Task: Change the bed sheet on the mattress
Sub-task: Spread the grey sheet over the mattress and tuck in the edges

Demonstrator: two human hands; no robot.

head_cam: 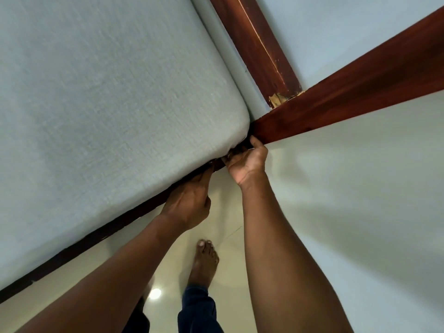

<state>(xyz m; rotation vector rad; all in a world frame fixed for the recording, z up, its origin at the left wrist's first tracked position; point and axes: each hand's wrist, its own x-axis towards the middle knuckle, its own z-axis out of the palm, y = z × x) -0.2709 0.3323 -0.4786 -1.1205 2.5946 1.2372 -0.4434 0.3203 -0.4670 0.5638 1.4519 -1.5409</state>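
Note:
A pale grey-blue sheet (pixel 103 97) covers the mattress, which fills the left half of the head view. Its rounded corner (pixel 236 131) sits against the dark wooden bed frame (pixel 348 102). My left hand (pixel 189 203) is at the mattress's lower edge, its fingers curled under the sheet's hem where they are hidden. My right hand (pixel 247 162) is right at the corner, fingers curled in under the sheet's edge, thumb against the frame. Both fingertips are out of sight beneath the mattress.
A wooden post or door frame (pixel 262 49) runs up from the corner beside a pale wall (pixel 360 27). The floor is glossy cream tile (pixel 230 227). My bare foot (pixel 204 263) stands on it close to the bed's dark side rail (pixel 84 241).

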